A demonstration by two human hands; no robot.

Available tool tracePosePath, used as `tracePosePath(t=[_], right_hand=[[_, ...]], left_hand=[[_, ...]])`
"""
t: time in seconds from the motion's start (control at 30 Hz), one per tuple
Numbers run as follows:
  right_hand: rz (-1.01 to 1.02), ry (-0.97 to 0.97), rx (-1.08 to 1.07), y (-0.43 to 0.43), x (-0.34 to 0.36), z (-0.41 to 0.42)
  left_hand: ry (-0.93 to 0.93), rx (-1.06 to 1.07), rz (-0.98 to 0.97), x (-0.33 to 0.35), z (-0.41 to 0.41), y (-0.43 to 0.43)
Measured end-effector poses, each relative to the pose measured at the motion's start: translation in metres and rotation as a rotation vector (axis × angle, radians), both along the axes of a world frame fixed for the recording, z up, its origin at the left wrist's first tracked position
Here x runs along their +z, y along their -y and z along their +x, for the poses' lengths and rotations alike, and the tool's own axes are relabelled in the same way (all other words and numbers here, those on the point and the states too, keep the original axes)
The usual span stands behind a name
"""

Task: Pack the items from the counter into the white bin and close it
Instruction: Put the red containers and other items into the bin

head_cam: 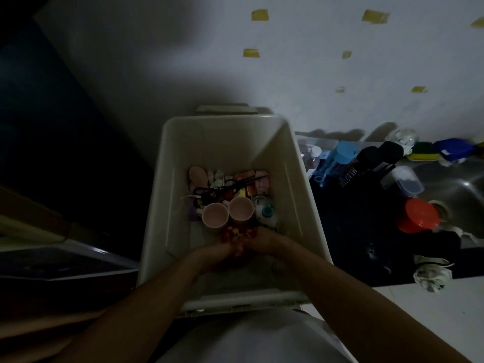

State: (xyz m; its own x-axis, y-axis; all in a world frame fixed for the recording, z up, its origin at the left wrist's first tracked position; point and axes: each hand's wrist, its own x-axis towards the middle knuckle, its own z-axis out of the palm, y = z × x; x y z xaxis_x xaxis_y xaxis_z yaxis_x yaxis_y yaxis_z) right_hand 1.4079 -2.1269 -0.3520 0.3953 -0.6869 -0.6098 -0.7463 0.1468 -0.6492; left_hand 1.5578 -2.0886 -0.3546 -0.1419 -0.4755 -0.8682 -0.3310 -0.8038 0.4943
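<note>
The open white bin (pixel 296 179) stands in front of me, deep and nearly square. At its bottom lie two pink cups (pixel 227 214), a pink hairbrush (pixel 197 175), a round white container with a teal cap (pixel 265 210) and several small items. My left hand (pixel 216 259) and my right hand (pixel 264 241) reach down inside the near part of the bin. Together they hold a red patterned item (pixel 237 238) low in the bin, just in front of the cups. The dim light hides how the fingers lie.
To the right a dark counter (pixel 366 247) carries a blue bottle (pixel 340 157), dark-capped bottles (pixel 377 158), a clear lidded box (pixel 404 179), a red-lidded container (pixel 417 216) and a white scrunchie (pixel 430 275). A steel sink (pixel 461 179) and sponges (pixel 424 150) lie beyond. A dark surface is at left.
</note>
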Motion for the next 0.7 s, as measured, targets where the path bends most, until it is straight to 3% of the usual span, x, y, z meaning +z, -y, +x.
tracePosePath(t=[0.1,0.27,0.53,0.7], right_hand=[[-0.023,0.006,0.043,-0.002,0.005,-0.001],[-0.026,-0.057,0.131,0.0,0.0,0.001],[0.019,-0.099,0.194,-0.002,0.016,-0.002],[-0.022,-0.009,0.061,-0.002,0.043,-0.003]], left_hand=[[-0.021,-0.042,0.024,0.004,0.001,0.0],[0.098,-0.067,-0.102,0.003,-0.002,0.003],[0.093,-0.306,-0.104,0.032,-0.002,-0.002],[0.181,-0.333,-0.521,0.044,-0.006,0.007]])
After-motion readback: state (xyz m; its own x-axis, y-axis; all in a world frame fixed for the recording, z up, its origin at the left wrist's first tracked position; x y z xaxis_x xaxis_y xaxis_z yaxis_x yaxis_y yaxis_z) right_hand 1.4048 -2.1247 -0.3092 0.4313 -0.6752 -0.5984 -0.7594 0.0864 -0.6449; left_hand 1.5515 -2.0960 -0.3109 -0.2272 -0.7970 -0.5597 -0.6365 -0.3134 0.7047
